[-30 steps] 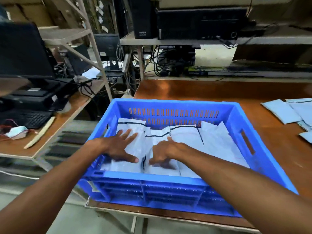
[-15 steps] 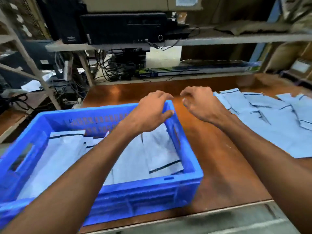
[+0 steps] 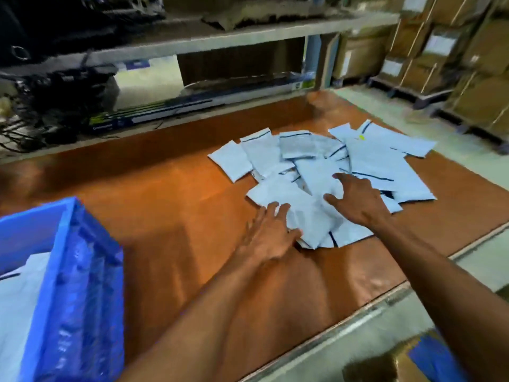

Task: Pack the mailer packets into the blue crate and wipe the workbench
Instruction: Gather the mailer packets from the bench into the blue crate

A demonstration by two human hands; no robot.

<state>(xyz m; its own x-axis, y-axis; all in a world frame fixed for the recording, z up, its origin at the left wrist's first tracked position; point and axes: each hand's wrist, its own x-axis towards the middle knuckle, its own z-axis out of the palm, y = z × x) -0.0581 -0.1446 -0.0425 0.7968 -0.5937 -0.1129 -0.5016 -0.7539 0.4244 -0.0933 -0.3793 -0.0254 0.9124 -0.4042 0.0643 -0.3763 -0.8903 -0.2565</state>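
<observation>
Nearest me on the left sits the blue crate (image 3: 68, 285), its corner at the workbench's front edge, and I can see pale packets (image 3: 19, 293) already lying inside it. The brown workbench (image 3: 170, 205) runs bare between the crate and my hands. My left hand (image 3: 268, 235) is flat on the near edge of the loose pile, fingers spread, thumb tucked against the lowest packet, gripping nothing that I can make out. Just beyond it my right hand (image 3: 355, 198) presses palm-down on top of the pile, fingers fanned apart and not closed round anything. The pile of mailer packets (image 3: 316, 166) spreads out on the right half of the bench, well apart from the crate, overlapping every which way, dark stripes showing at some ends, one with a small yellow mark. Past the bench, a grey shelf (image 3: 248, 37) carries dark gear and tangled cables (image 3: 49, 106) on the left, and cardboard boxes (image 3: 440, 51) are stacked far right.
</observation>
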